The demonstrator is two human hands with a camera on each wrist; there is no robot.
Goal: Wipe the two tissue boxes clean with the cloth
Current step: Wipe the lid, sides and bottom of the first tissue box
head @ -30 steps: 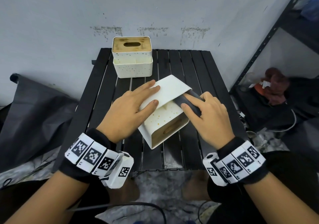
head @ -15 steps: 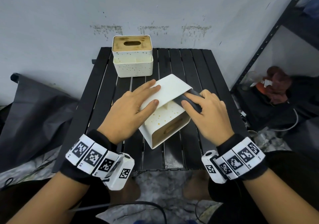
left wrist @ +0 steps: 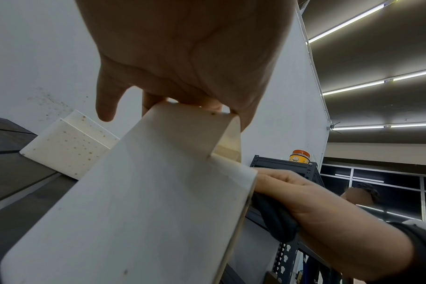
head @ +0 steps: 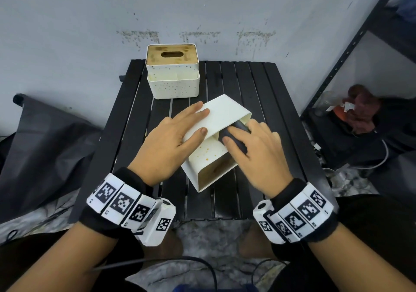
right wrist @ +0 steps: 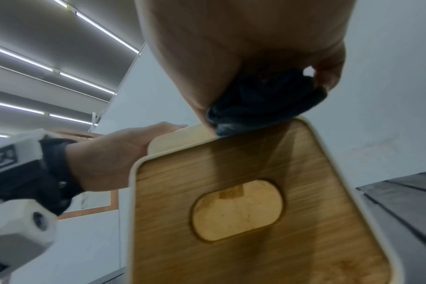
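The near tissue box point(head: 225, 116), white with a wooden lid point(right wrist: 255, 192), lies tipped on its side at the middle of the black slatted table point(head: 265, 89), lid toward me. My left hand point(head: 177, 134) lies flat on its upper white face, fingers straight, thumb on the speckled side. My right hand point(head: 254, 147) grips a dark cloth point(head: 236, 134) and presses it against the box's right side near the lid edge; the bunched cloth point(right wrist: 260, 101) shows under the palm. The second tissue box point(head: 173, 84), spotted with stains, stands upright at the table's back left.
A grey wall runs right behind the table. A black metal shelf rack point(head: 351, 51) with clutter stands to the right. A dark bag point(head: 45, 138) lies on the floor at the left. Cables point(head: 180, 262) run near my knees.
My right hand has slid the cloth a little toward me along the box's side. The left hand and the box have stayed in place.
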